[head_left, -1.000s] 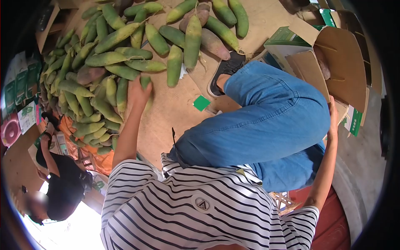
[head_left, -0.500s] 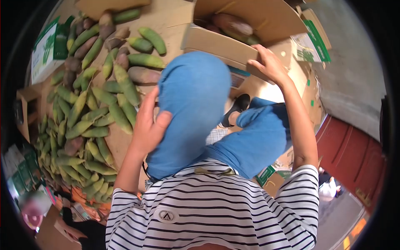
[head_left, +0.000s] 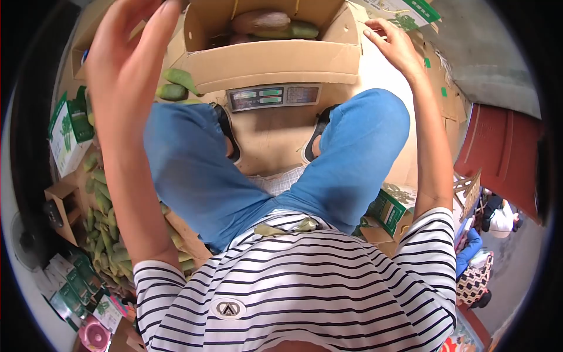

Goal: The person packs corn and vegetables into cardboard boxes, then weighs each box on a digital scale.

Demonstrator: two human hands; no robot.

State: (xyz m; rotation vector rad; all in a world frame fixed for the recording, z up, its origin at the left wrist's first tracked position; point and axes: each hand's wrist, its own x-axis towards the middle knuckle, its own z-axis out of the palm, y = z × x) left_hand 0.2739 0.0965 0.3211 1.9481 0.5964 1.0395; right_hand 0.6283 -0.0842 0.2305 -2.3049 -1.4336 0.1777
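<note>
An open cardboard box (head_left: 272, 63) stands in front of me with a few large radishes in it, among them a purplish radish (head_left: 261, 22) and a green radish (head_left: 287, 30). Below its front wall shows a digital scale's panel (head_left: 274, 96) with lit displays. My left hand (head_left: 126, 64) is raised near the camera at the box's left, thumb and fingers apart, holding nothing. Just beyond the right side of the box is my right hand (head_left: 396, 50), its fingers loosely bent, nothing in it.
Many green radishes (head_left: 105, 217) are heaped on the floor at my left. A few more green radishes (head_left: 176, 85) lie by my left knee. Green-white cartons (head_left: 70, 132) stand at the left; another carton (head_left: 387, 211) is at my right. Beyond a red door (head_left: 498, 152) people are partly visible.
My body has turned from the heap to face the box squarely. My left hand has risen from beside my knee to the box's left. My right hand has come off the box's edge.
</note>
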